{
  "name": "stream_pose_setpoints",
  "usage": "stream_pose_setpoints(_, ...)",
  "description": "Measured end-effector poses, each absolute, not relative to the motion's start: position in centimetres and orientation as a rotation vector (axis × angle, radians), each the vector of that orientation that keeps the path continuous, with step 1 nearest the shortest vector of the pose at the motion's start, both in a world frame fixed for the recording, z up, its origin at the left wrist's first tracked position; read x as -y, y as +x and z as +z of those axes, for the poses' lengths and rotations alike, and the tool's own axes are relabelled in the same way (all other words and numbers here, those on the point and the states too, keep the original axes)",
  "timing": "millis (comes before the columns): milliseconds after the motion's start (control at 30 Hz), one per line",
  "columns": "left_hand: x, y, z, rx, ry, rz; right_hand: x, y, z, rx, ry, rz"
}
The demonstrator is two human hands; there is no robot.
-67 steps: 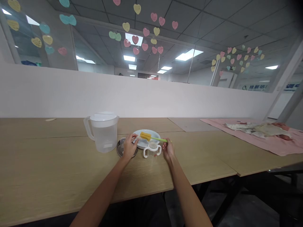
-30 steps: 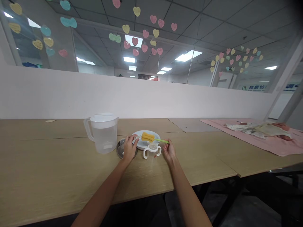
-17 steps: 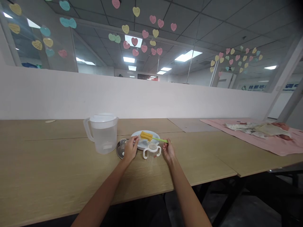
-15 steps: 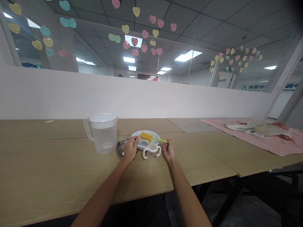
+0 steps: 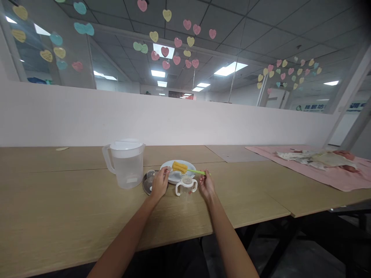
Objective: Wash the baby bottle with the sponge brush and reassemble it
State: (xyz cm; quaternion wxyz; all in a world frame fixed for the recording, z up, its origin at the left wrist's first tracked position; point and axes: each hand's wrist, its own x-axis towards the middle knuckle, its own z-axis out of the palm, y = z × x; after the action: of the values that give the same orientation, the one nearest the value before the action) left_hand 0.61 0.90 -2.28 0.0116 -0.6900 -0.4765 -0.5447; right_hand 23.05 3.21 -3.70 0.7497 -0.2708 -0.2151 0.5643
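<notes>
One white wall (image 5: 185, 123) stands behind table (image 5: 87, 216) and plate (image 5: 175, 178).

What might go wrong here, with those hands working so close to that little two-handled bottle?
The two-handled bottle stands between the wrists, so either might knock it over.
The left hand pinches a small clear piece, which could slip.
The right hand grips the yellow sponge brush by the far end of its handle, so the head might be hard to steady.
</notes>
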Motion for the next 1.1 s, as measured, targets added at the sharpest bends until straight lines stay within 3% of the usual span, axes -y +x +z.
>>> stream_pose_setpoints(1100,-0.42,0.58,-1.94,1.362,-2.143,-1.657,-2.88,22.88,-3.38,0.469,-0.538,1.321)
